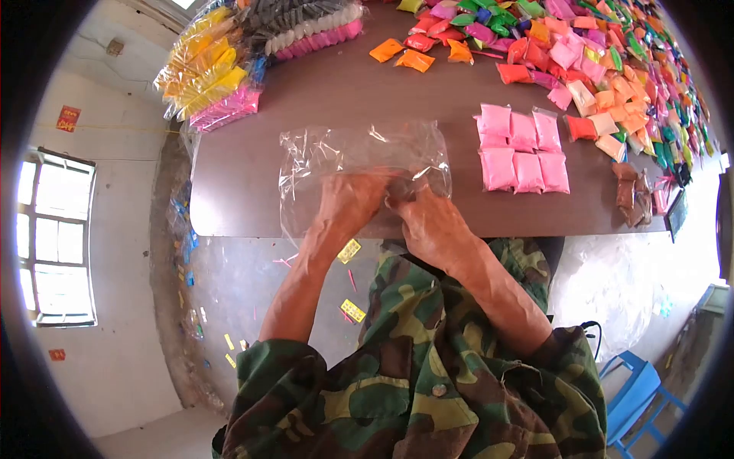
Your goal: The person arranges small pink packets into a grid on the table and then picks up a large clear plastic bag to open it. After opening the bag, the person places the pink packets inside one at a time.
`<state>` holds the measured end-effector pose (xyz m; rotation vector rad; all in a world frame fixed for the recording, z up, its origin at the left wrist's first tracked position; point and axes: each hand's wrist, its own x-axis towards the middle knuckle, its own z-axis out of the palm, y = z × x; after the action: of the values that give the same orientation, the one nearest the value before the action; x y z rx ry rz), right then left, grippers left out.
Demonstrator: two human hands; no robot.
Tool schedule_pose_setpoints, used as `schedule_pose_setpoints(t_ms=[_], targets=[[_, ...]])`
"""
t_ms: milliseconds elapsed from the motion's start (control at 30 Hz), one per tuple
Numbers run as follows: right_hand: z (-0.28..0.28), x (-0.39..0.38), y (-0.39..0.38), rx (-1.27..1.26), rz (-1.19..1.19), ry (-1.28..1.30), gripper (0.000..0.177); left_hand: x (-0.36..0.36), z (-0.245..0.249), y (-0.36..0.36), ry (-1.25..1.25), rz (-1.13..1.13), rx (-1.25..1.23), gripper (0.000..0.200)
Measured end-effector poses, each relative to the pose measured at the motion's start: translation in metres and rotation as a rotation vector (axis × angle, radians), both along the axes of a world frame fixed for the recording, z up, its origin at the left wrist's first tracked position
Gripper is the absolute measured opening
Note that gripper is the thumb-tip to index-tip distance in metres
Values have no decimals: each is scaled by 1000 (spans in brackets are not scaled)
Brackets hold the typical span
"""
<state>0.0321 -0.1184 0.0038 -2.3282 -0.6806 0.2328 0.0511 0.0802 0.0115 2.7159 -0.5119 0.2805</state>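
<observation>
A large clear plastic bag (367, 149) lies spread at the table's front edge, with nothing visible inside it. My left hand (353, 200) is closed on the bag near its middle, its fingers partly hidden behind plastic. Right beside it, my right hand (430, 220) pinches the bag's near edge with curled fingers. The fingertips of both hands nearly meet. To the right of the bag, several pink packets (524, 149) lie flat in two neat rows, apart from my hands.
A big heap of small colourful packets (566, 46) covers the table's back right. Filled bags of yellow and pink packets (210, 69) are stacked at the back left. Brown packets (628, 191) lie near the right corner. A blue stool (634, 398) stands on the floor at right.
</observation>
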Motion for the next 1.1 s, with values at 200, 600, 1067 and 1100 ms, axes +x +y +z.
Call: schedule_pose_setpoints(t_ms=[200,600,1067,1100], targets=[[-1,-5,1,26,-32,-61,41,8,-1,0,-43,-26,86,12],[-2,-10,2,36,-104,-244,45,19,-9,2,-2,109,199,19],[-11,-1,3,-181,-76,-294,38,-16,5,3,129,193,159,9],[-11,0,3,-196,-69,-271,38,-22,3,1,80,157,144,10]])
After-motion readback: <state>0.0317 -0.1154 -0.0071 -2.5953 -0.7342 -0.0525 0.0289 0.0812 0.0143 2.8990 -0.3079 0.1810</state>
